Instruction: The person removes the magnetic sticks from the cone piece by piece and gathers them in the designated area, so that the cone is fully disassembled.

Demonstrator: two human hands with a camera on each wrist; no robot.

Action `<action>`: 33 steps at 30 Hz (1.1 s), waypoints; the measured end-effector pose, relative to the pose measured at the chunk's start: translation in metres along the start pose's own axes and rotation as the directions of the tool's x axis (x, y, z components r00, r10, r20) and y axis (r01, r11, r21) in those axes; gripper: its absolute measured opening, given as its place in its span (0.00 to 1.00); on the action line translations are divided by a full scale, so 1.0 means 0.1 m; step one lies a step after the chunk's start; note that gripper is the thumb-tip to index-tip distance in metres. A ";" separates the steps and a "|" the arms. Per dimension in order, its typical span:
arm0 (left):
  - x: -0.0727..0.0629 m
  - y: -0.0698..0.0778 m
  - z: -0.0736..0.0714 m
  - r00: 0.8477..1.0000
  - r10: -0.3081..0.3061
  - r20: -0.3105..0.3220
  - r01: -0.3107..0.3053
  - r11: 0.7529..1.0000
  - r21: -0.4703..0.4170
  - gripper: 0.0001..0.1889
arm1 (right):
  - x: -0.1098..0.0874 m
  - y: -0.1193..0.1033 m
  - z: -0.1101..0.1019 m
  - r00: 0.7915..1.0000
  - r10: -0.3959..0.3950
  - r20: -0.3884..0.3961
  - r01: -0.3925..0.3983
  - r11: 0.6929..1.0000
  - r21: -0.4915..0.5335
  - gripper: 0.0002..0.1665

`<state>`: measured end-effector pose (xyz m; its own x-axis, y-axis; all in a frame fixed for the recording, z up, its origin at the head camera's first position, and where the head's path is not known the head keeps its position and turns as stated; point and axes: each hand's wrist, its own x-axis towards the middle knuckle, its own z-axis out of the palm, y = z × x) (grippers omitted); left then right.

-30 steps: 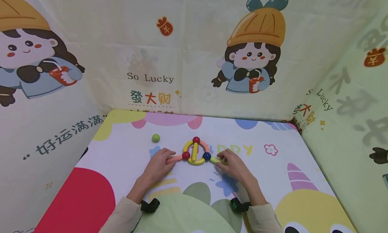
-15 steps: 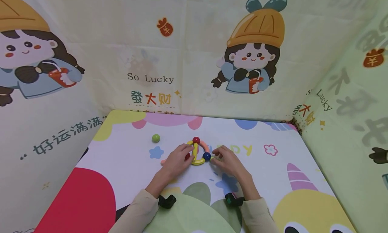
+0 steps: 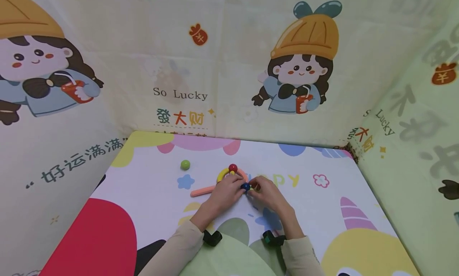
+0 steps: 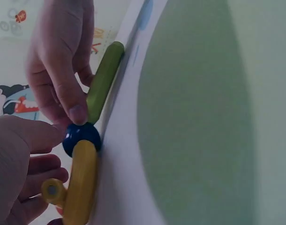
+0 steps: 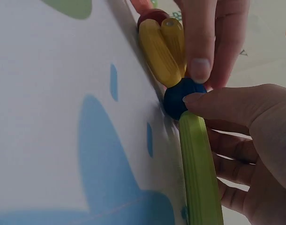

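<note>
Both hands meet at a dark blue ball (image 3: 245,186) of a toy stick-and-ball ring. My left hand (image 3: 226,192) pinches the ball beside a yellow curved stick (image 4: 82,183), covering much of the ring in the head view. My right hand (image 3: 267,192) has its thumb on the same ball, fingers behind it, where a straight green stick (image 5: 199,168) joins. A yellow stick's end (image 4: 53,190) with a grey disc sticks up near my left fingers. At the ring's far side sit a red ball (image 3: 233,168), a yellow arc (image 3: 221,174) and a pink arc (image 3: 243,173).
A straight pink stick (image 3: 202,191) points left from the ring. One loose green ball (image 3: 185,164) lies farther back on the left. The printed tabletop (image 3: 297,204) ends at fabric walls (image 3: 229,68) behind and at the sides.
My left hand has left the pink stick and moved right across the ring to the blue ball. My right hand has shifted slightly left, from the green stick to the ball.
</note>
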<state>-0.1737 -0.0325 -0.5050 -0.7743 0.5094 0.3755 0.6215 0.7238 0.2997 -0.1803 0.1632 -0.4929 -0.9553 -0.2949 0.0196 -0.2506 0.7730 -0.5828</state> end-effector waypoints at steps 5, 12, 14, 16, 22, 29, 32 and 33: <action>0.01 -0.01 0.09 1.000 -0.005 0.029 0.005 1.000 -0.027 0.17 | 0.00 0.01 0.02 1.000 0.025 0.010 -0.025 1.000 -0.012 0.13; 0.00 -0.02 0.12 0.999 -0.025 0.039 0.028 0.997 -0.069 0.17 | 0.00 0.02 0.02 1.000 0.009 0.016 -0.009 1.000 -0.024 0.11; 0.00 -0.02 0.13 0.999 -0.024 0.033 0.027 0.996 -0.081 0.18 | 0.00 0.03 0.01 1.000 -0.003 0.010 0.004 1.000 -0.031 0.10; 0.00 -0.02 0.13 0.999 -0.025 0.028 0.027 0.995 -0.092 0.18 | 0.00 0.04 0.01 1.000 -0.011 0.009 0.011 0.999 -0.035 0.09; -0.01 -0.03 0.15 1.000 -0.022 0.016 0.024 0.993 -0.118 0.18 | 0.00 0.04 0.02 1.000 -0.004 0.012 0.004 0.999 -0.034 0.08; 0.00 -0.05 0.15 0.999 -0.041 0.018 0.043 0.984 -0.173 0.17 | -0.01 0.05 0.03 1.000 -0.019 -0.007 0.019 0.999 -0.049 0.07; 0.00 -0.05 0.15 0.998 -0.062 0.029 0.066 0.979 -0.195 0.18 | -0.01 0.05 0.03 0.999 -0.031 -0.012 0.030 0.999 -0.044 0.07; 0.00 -0.05 0.15 0.997 -0.068 0.032 0.073 0.977 -0.201 0.18 | -0.01 0.05 0.03 0.999 -0.036 -0.013 0.035 0.998 -0.042 0.07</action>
<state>-0.1786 -0.0291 -0.5200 -0.8183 0.4736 0.3256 0.5743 0.6509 0.4965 -0.1801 0.1652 -0.4984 -0.9477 -0.3150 0.0516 -0.2908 0.7852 -0.5467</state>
